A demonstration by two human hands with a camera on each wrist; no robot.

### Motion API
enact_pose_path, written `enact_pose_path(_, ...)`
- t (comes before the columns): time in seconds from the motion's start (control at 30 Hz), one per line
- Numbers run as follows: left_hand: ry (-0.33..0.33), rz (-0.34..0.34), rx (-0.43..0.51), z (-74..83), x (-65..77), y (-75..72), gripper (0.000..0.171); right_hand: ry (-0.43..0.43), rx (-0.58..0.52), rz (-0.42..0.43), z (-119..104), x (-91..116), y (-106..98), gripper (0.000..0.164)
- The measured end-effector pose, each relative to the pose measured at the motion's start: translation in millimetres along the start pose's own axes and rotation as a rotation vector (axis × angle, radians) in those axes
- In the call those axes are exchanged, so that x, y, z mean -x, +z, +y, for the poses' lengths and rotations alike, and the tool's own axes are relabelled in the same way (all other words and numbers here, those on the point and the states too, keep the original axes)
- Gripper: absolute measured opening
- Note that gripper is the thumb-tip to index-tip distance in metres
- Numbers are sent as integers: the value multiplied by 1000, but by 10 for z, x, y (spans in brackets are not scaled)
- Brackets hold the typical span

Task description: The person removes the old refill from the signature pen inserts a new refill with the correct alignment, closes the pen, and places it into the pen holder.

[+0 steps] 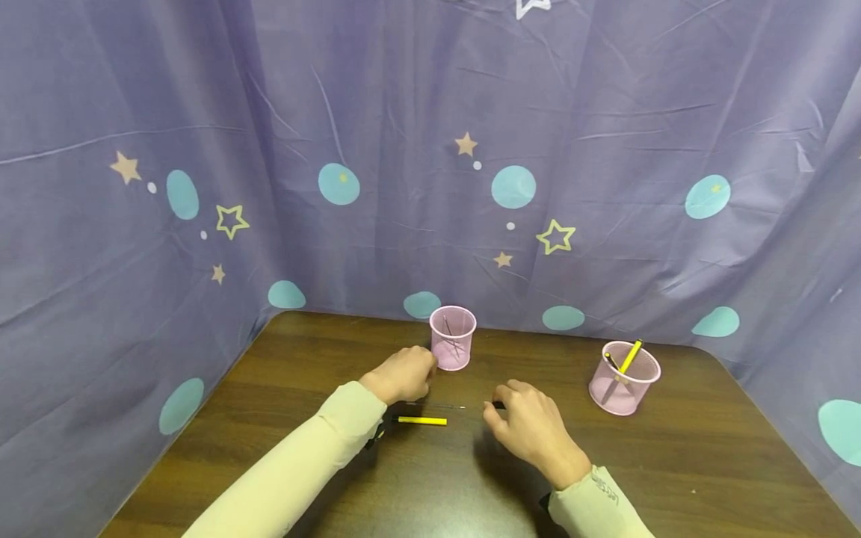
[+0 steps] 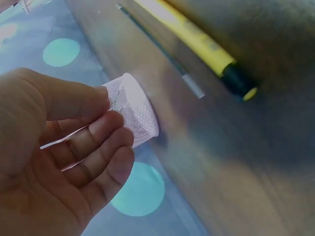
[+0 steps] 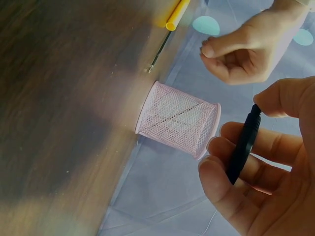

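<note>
One black pen part (image 3: 244,143) is clamped in the right hand's (image 1: 534,426) fingers, over the worktop (image 1: 706,448). The left hand's (image 1: 403,373) fingers curl together, contents unclear. Nearby lie a refill (image 2: 160,49) and yellow barrel (image 1: 424,421); beyond, a pink cup (image 1: 440,355).

Dark brown wood-grain table (image 1: 484,501) with rounded far corners, purple curtain (image 1: 403,90) in folds behind and along both sides, turquoise ovals (image 1: 513,187) printed on it, solid tan stars (image 1: 466,144), yellow outlined stars (image 1: 555,237), small white dots (image 1: 477,165), white star (image 1: 531,6) cut off at the top
</note>
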State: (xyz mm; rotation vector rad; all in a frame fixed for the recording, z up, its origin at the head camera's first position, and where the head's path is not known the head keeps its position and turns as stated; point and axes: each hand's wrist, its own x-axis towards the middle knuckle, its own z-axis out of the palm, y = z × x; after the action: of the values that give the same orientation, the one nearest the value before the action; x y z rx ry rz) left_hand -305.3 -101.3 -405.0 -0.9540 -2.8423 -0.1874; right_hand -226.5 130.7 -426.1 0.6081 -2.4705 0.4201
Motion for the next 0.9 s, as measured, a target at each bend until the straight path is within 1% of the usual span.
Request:
enact_pose_path(0.1,6,20,-18,0,-36,-59,21,2,4,-3,1,0,5,13)
enact_pose_path(0.27,-7,48,-30,10,-88,-156,24,-2,3,-11,-2,-1,3,14)
enact_pose_path(0.43,-4,125,-22,14,-159,-210,22,1,5,-14,-3,-4,4,14)
enact_pose_path(0.53,1,173,-11,26,-213,-216,20,3,6,-12,-2,-1,5,13)
enact_pose_path(0.67,-6,220,-17,45,-281,-201,17,2,7,-8,-2,2,3,13)
enact_pose_path(0.77,-14,252,-56,50,-323,-184,12,0,4,-9,-6,5,2,13)
enact_pose_path(0.9,-26,279,-132,49,-367,-169,11,1,4,-10,-9,3,-2,13)
